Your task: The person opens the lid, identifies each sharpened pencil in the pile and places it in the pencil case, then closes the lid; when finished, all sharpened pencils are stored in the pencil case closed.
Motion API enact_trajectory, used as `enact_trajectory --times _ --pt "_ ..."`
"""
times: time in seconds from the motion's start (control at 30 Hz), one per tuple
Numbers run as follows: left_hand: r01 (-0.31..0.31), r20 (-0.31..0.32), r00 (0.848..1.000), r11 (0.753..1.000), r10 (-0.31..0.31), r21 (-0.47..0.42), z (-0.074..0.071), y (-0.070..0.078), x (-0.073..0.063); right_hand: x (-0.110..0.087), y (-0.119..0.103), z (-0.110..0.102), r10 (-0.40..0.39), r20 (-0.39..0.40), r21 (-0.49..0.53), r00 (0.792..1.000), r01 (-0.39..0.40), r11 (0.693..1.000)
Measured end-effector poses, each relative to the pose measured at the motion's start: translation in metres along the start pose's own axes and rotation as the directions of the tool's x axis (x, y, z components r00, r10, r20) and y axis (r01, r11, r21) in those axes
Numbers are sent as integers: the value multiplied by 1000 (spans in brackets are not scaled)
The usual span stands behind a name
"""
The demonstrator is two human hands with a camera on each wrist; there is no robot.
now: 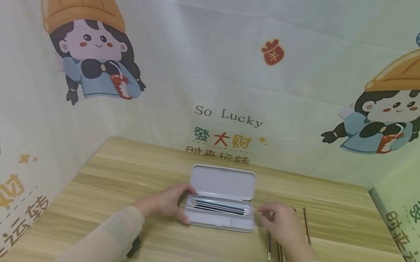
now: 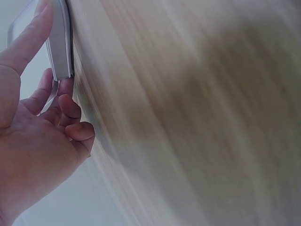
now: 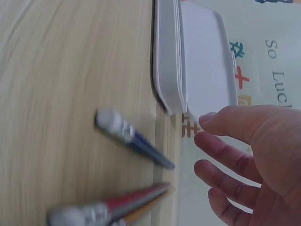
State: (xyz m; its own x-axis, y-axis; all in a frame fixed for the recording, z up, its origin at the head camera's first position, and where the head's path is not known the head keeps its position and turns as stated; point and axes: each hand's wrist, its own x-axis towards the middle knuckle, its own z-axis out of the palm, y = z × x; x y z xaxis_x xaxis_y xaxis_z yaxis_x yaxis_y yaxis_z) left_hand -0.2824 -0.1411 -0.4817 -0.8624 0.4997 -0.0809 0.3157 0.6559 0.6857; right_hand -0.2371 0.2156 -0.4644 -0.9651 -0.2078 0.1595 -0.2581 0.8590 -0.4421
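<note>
An open white pencil case (image 1: 204, 219) lies on the table, its lid (image 1: 223, 182) raised at the back. Several dark pencils (image 1: 216, 207) lie side by side in its rear compartment. My left hand (image 1: 164, 202) holds the case's left end, thumb at the front corner and fingers at the back. In the left wrist view the thumb and fingers span the case end (image 2: 60, 47). Just off the right end, my right hand (image 1: 281, 222) hovers with loosely bent fingers and nothing between them. Below it, in the right wrist view, is a blue pencil (image 3: 146, 148) with a white eraser.
Several loose pencils (image 1: 269, 245) lie on the wooden table (image 1: 142, 162) under and beside the right hand. A brown pencil (image 1: 307, 225) lies farther right. Printed cloth (image 1: 169, 77) hangs behind the table and along both sides.
</note>
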Motion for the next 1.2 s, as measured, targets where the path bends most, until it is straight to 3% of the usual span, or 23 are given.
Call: enact_trajectory --times 0.3,0.77,1.0,1.2 --pt "-5 0 1000 1000 5 2 0 1 -1 -7 23 -10 92 3 -10 996 -92 996" --pt "-12 7 1000 1000 12 -1 -1 0 0 -15 34 -6 107 12 -30 994 -107 994" --pt "1 4 1000 1000 -1 -2 0 -3 1 -12 31 -6 69 20 -92 997 -67 994" --pt "-3 3 1000 1000 3 3 1 -4 1 -9 28 -6 104 58 -117 993 -97 988"
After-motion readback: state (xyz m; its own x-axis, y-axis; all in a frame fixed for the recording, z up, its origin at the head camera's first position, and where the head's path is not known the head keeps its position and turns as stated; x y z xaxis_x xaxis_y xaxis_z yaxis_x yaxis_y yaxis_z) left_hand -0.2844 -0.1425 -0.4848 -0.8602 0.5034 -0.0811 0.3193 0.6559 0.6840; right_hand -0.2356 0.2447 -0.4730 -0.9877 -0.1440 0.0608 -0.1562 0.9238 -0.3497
